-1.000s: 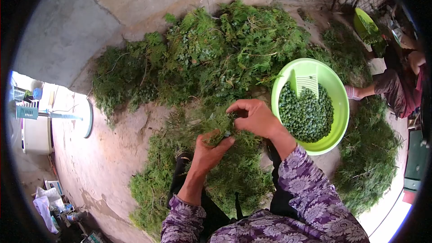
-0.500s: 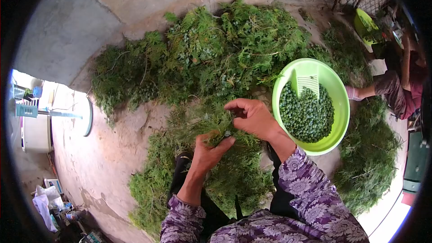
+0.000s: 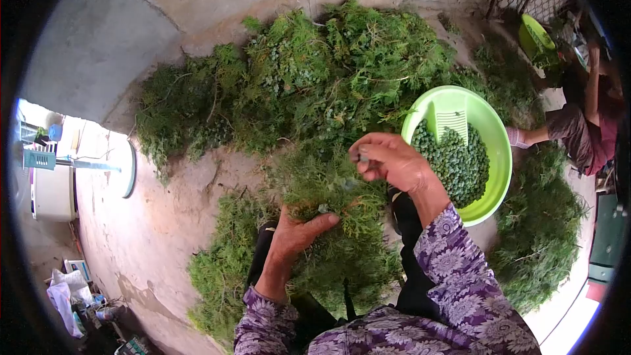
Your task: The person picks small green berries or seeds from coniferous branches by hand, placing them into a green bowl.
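Observation:
My left hand [image 3: 297, 235] is closed on a leafy green sprig [image 3: 315, 187], its thumb lying across the stems near a pale berry. Up and to the right, my right hand [image 3: 389, 161] has its fingers bent together, with a small dark bit at the fingertips that I cannot make out. Just right of that hand sits a light green basin [image 3: 505, 158] with a ridged washboard part [image 3: 451, 123]. Round green berries [image 3: 460, 171] fill much of its bottom.
A large heap of cut branches [image 3: 296, 72] lies beyond my hands, with more [image 3: 532, 230] right of the basin. Another person [image 3: 582, 128] sits at the far right near a second green basin [image 3: 536, 36]. At left stands a white round base [image 3: 128, 169].
My right hand has pulled away from the sprig, up and right toward the basin. My left hand has shifted slightly down and left, still holding the sprig.

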`<state>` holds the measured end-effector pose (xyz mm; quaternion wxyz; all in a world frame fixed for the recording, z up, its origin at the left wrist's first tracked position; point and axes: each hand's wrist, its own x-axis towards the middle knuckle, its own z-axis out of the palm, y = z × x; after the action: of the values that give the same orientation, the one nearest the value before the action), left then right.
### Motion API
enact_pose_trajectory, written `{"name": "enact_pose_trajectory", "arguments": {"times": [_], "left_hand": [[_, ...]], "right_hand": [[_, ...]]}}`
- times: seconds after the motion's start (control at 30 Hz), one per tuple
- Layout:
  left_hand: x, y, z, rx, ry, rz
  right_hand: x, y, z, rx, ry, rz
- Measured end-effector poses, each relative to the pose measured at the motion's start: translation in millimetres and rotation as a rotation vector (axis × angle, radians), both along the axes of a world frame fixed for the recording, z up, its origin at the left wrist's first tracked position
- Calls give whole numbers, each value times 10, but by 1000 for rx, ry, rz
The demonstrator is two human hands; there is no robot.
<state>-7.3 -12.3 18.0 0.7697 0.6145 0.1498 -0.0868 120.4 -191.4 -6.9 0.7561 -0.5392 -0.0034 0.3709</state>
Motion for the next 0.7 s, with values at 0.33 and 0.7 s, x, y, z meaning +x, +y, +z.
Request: {"name": "enact_pose_trajectory", "arguments": {"times": [0.33,0.7], "left_hand": [[-13,57,-51,-10,-10,-58],[4,61,-50,15,20,-53]], "right_hand": [[-149,188,78,-12,-81,353],[-104,136,155,-18,-277,378]]}}
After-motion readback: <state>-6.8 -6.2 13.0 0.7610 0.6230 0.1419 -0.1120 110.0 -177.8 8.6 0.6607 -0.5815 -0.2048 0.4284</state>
